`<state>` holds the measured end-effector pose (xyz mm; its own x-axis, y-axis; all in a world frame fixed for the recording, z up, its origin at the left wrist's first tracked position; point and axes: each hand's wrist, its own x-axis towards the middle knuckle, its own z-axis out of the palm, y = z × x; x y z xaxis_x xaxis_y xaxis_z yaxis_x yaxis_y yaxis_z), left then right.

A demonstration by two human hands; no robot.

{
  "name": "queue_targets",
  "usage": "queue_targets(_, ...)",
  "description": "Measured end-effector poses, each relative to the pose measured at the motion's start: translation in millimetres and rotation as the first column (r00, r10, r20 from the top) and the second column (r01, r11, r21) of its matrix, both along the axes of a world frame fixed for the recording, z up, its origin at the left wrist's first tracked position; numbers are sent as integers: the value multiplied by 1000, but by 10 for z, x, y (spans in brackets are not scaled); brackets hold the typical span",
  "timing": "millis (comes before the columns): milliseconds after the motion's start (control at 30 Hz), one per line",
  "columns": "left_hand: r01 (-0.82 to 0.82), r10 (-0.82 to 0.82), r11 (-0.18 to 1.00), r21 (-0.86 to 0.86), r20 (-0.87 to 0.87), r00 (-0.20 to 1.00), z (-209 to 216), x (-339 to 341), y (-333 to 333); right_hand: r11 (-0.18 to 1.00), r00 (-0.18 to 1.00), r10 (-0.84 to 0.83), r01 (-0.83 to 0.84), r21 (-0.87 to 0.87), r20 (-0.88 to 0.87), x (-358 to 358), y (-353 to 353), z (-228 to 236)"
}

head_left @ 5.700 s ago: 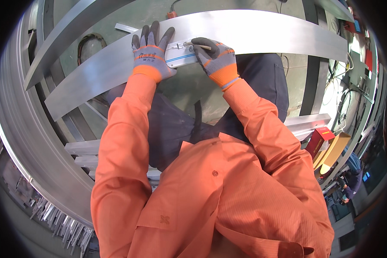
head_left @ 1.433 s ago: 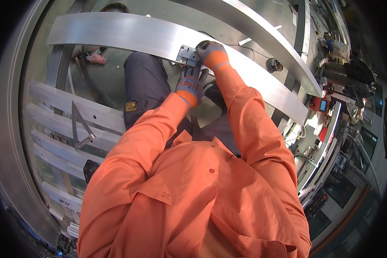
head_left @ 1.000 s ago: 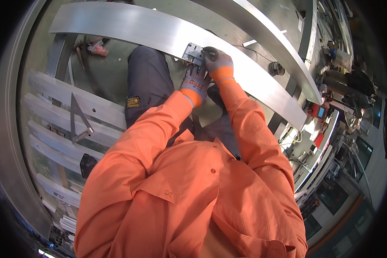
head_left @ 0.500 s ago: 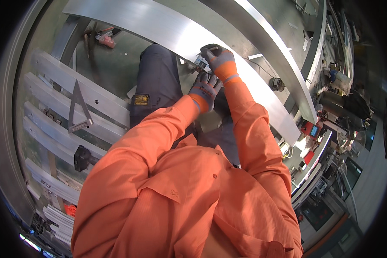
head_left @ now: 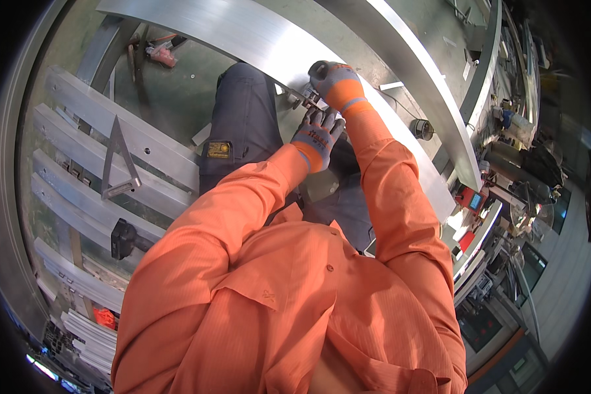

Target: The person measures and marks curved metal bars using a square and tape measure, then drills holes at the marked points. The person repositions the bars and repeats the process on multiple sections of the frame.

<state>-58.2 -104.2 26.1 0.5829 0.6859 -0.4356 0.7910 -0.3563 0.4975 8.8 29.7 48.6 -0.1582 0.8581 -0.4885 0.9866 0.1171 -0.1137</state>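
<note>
A broad, curved, shiny metal beam [head_left: 230, 29] crosses in front of me. At its near edge sits a small metal fitting [head_left: 306, 98], its details too small to make out. My right hand [head_left: 335, 82], in a grey and orange glove, is closed over the beam right beside the fitting; whatever its fingers hold is hidden. Just below, my left hand [head_left: 314, 139], gloved alike, has its fingers stretched and slightly apart, tips close to or touching the fitting. The thumb side faces right.
To the left lie several drilled metal bars [head_left: 121, 121] with a triangular square [head_left: 119, 164] and a black tool [head_left: 128, 240] on them. A second curved beam [head_left: 414, 62] runs beyond. A round metal part [head_left: 422, 129] and a cluttered bench [head_left: 512, 177] are at right.
My right hand has curled and turned, and the thin light-coloured item seen at its fingers no longer shows. More of the fitting is visible. My left hand has moved slightly.
</note>
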Motion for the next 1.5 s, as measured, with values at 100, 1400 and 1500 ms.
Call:
queue_targets(100,1,-1,998,70,-2,1000,-128,34,-56,998,998,-48,49,26,-39,145,47,-81)
queue_targets(1400,229,-238,971,-66,-188,953,227,-279,-624,963,996,-72,58,265,46,829,-983,-222)
queue_targets(1500,177,-178,984,-21,-143,974,159,-339,-611,961,988,-148,155,230,-48,802,-1047,-89)
